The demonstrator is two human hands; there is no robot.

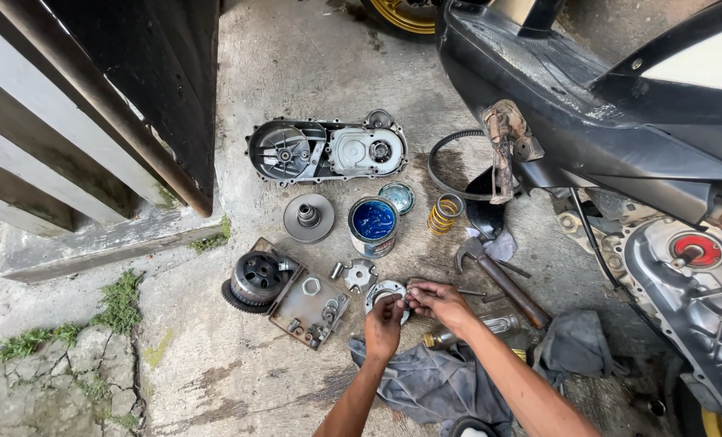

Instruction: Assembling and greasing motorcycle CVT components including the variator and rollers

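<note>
Both your hands meet over the round silver metal plate (387, 293): left hand (385, 324) pinching its near rim, right hand (438, 301) gripping from the right.

Round blue-filled tin (374, 224), centre of floor.

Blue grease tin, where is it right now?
Head view, centre of the concrete floor: the open grease tin stands between the grey pulley disc and the yellow spring, its lid just behind.
</note>
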